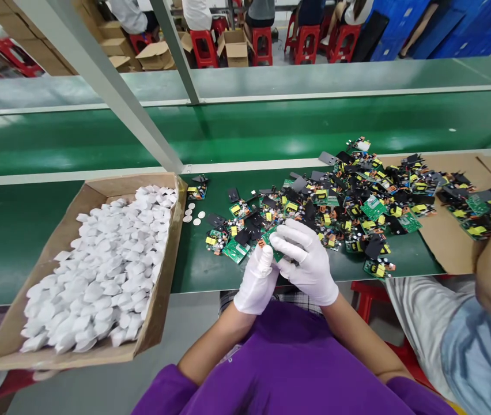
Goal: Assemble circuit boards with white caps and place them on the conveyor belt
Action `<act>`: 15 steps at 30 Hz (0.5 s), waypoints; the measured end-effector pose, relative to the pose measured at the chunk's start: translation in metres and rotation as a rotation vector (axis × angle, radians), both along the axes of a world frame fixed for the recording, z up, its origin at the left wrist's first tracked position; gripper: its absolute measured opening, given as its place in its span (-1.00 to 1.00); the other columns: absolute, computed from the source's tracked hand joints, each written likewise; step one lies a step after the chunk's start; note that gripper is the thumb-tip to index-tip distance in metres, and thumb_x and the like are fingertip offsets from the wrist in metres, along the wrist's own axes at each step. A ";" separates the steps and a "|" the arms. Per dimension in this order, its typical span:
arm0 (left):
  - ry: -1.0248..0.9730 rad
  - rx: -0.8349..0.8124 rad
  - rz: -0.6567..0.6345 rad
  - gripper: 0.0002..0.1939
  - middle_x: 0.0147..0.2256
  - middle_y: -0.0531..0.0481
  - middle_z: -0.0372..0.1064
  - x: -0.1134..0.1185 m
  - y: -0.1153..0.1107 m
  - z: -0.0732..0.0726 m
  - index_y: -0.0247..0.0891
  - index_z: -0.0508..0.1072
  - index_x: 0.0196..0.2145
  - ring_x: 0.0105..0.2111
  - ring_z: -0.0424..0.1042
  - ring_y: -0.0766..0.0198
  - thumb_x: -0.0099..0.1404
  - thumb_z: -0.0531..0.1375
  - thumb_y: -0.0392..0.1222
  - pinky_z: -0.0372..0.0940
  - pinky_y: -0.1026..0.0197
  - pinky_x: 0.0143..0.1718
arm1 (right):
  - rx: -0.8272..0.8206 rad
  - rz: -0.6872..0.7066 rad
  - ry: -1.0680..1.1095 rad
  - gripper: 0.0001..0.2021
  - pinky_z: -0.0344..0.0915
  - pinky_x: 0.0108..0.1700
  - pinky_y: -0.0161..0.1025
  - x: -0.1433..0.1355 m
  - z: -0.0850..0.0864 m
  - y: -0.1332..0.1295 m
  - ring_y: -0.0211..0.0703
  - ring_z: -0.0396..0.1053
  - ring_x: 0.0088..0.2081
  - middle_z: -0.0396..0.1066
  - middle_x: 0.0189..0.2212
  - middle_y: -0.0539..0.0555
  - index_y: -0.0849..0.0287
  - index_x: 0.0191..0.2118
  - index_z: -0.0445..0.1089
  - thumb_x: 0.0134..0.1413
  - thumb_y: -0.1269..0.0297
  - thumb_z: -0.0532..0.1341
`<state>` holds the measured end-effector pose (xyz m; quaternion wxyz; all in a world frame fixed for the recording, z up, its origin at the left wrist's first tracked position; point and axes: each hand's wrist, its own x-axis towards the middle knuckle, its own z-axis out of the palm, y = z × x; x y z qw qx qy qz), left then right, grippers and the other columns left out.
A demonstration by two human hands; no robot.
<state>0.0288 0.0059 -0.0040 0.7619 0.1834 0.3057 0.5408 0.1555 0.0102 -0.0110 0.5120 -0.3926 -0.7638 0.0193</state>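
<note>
Between my two white-gloved hands is a small green circuit board (272, 241) with an orange part at its left edge. My left hand (257, 276) grips it from the left, thumb up against the board. Fingers of my right hand (303, 259) curl over its right side and hide much of it. Both hands are just above the table's front edge. Around and beyond them lies a heap of circuit boards (358, 202) with yellow transformers and black plastic parts attached. One board (235, 250) rests green side up left of my hands.
A cardboard tray (159, 305) full of white plastic pieces (102, 271) stands at left. Several white discs (201, 215) lie beside it. A grey metal post (142, 129) rises behind the tray. Flat cardboard (448, 248) lies at right, near a seated person (465, 346).
</note>
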 end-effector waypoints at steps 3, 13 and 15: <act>-0.015 -0.043 0.015 -0.65 -0.10 -0.06 0.56 0.001 0.000 -0.005 -0.27 0.59 -0.17 0.09 0.44 0.13 0.16 0.43 -0.01 0.30 0.16 0.21 | 0.069 0.047 0.005 -0.63 0.46 0.14 0.07 0.001 -0.004 0.005 -0.04 0.48 0.09 0.59 -0.07 0.03 -0.10 0.11 0.42 0.22 0.37 0.27; -0.098 -0.190 -0.061 -0.77 -0.17 -0.05 0.55 0.002 0.001 0.005 -0.32 0.58 -0.20 0.01 0.49 0.24 0.35 0.28 -0.08 0.32 0.23 0.19 | 0.041 0.080 0.193 -0.77 0.48 0.09 0.05 -0.007 -0.008 0.004 -0.05 0.50 0.07 0.59 -0.13 0.03 -0.04 -0.08 0.46 0.15 0.38 0.33; -0.102 -0.205 -0.062 -0.76 -0.19 -0.04 0.55 0.004 0.002 0.008 -0.30 0.57 -0.18 -0.01 0.50 0.25 0.36 0.26 -0.06 0.34 0.25 0.15 | 0.050 0.063 0.146 -0.87 0.49 0.08 0.04 -0.004 -0.007 0.004 -0.05 0.50 0.07 0.58 -0.13 0.02 -0.02 -0.16 0.46 0.18 0.33 0.32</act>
